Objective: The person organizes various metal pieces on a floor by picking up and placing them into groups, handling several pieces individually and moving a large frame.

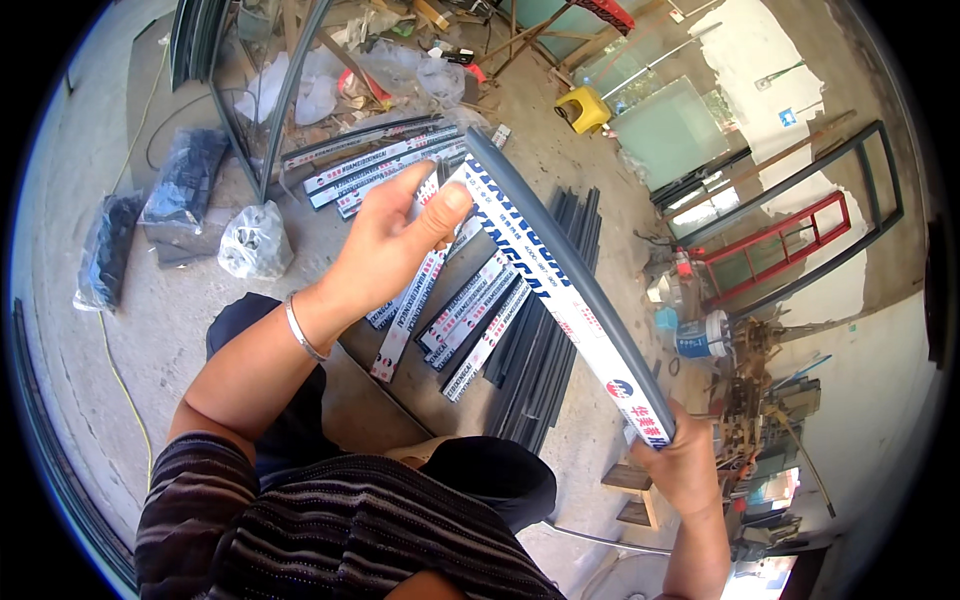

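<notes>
I hold a long grey metal profile bar (560, 285) with a white printed protective film on one face. It runs from the upper middle down to the lower right. My left hand (385, 240) grips its upper part, thumb pressed on the white film near the top end. My right hand (680, 465) is closed around its lower end. A metal bangle sits on my left wrist. Below the bar, several more film-covered bars (465, 320) and bare dark bars (545, 350) lie on the concrete floor.
More wrapped bars (370, 160) lie further back. Black bundles (185, 180) and a clear plastic bag (255, 240) sit at left. A yellow stool (583, 108), glass panes (670, 125), a red frame (780, 240) and a cluttered tool area (760, 400) stand at right.
</notes>
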### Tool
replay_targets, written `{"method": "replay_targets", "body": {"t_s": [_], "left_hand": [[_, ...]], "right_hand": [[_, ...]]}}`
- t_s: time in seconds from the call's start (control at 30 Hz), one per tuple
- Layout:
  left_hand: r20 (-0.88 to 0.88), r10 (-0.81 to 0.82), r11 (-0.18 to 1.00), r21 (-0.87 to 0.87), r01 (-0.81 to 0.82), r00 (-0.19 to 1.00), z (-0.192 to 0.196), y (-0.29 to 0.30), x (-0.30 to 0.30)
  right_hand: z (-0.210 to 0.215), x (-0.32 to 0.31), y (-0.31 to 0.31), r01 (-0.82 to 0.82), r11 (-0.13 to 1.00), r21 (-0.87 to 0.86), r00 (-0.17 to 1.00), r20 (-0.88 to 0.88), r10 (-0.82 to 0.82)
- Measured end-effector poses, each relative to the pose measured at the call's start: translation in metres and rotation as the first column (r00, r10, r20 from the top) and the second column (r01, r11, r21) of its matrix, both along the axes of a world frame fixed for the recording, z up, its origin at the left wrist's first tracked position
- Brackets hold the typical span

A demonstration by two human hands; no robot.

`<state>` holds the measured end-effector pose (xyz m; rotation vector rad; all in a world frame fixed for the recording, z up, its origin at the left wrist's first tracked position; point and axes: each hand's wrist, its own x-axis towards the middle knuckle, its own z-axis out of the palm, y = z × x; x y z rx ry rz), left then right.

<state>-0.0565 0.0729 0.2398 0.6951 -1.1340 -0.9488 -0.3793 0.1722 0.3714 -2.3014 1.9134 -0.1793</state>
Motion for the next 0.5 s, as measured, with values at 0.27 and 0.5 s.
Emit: {"method": "replay_targets", "body": {"t_s": [0.27,0.5], "left_hand": [[-0.046,0.103,0.994,0.027,-0.102,0.994,-0.013,0.000,-0.003],[0.021,0.032,0.993,0.115,-0.034,0.999,-0.010,0.005,0.019]], "right_hand": [[-0.004,0.004,0.005,-0.017,0.999,-0.049,0.997,-0.075,0.013],[-0.016,0.026,0.002,-0.069,0.998,-0.012,0.990,-0.121,0.067]]}}
